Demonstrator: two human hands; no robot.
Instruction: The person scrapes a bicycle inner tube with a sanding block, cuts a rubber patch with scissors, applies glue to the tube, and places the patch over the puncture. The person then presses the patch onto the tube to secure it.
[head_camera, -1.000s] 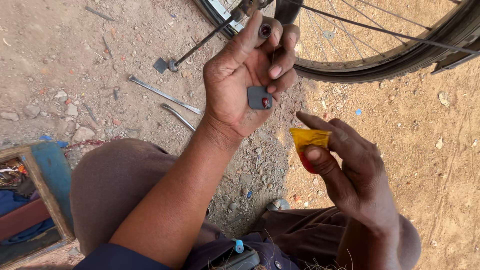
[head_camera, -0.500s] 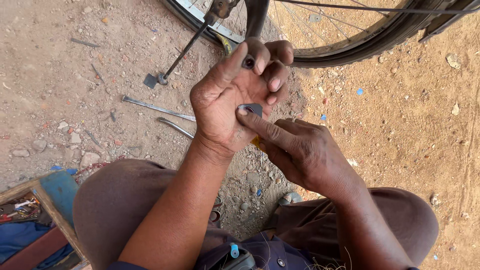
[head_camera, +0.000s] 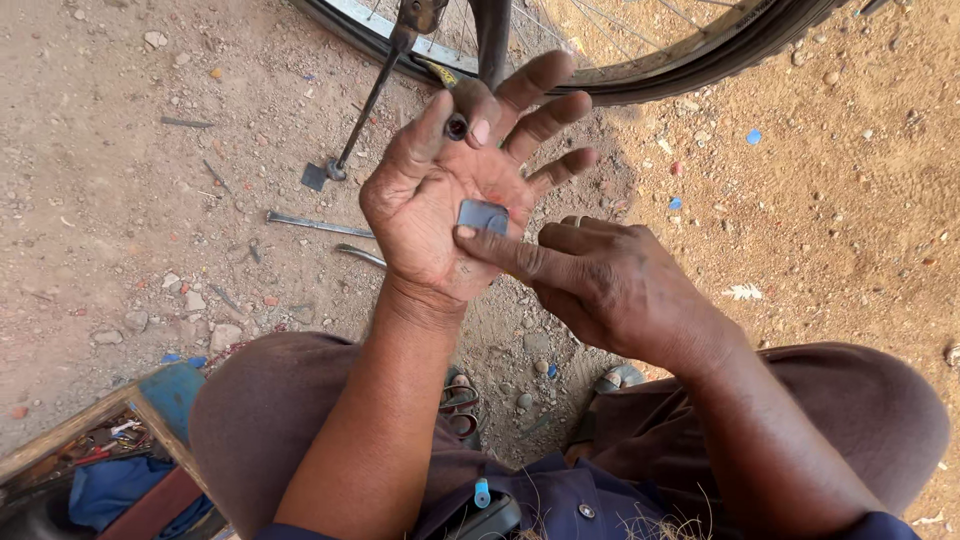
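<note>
Pressing a grey patch (head_camera: 483, 216) into my open left palm (head_camera: 440, 215), I'm smearing it with my right forefinger (head_camera: 500, 250); next needs a steady peel.

The floor was bare, dry dirt ground (head_camera: 120, 200), reddish-brown and strewn with pebbles. Just beyond the fingers (head_camera: 540, 120) curved a dark bicycle tyre (head_camera: 700, 70), throwing a shadow under strong sunlight. Left of the fingers a thin metal stand (head_camera: 360, 110) slanted down to the dirt, and two metal rods (head_camera: 315, 224) lay near it. Right of them sat small blue scraps (head_camera: 753, 136) and a white feather (head_camera: 745, 292). Far below and left, a wooden box (head_camera: 60, 450) held blue cloth (head_camera: 110, 490).
</note>
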